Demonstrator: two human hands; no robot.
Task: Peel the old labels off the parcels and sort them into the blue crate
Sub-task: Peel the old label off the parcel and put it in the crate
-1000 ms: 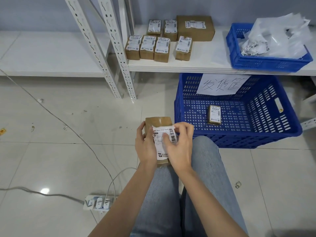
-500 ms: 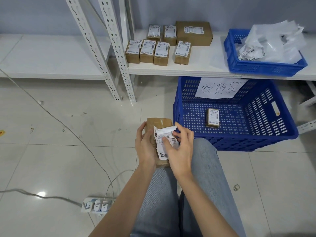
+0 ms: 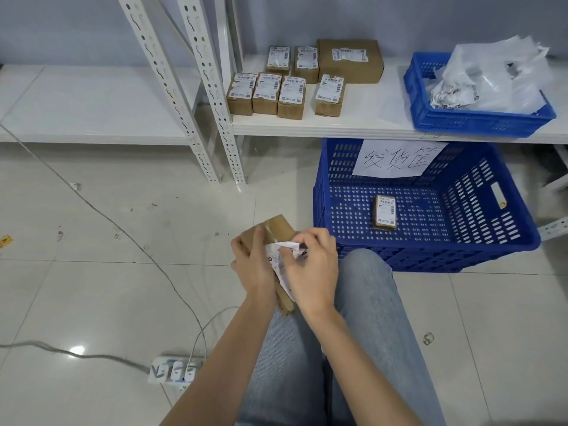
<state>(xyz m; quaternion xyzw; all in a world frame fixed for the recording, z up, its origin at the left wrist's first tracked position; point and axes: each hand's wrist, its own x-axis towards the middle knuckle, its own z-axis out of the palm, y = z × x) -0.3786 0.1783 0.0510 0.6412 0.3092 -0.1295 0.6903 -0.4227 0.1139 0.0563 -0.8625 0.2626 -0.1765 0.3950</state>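
Tiled floor beneath us, our left hand (image 3: 255, 265) grips a light, stiff parcel (image 3: 273, 233) while our right hand (image 3: 310, 265) pinches its flimsy, tear-prone label (image 3: 281, 255) by the lifted corner.

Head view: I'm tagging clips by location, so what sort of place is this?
Probably a small shipping or stockroom: labelled parcels on metal shelving, and a blue crate with a handwritten sign.

Single head-worn wide view, facing forward and down, close above lap, floor beyond
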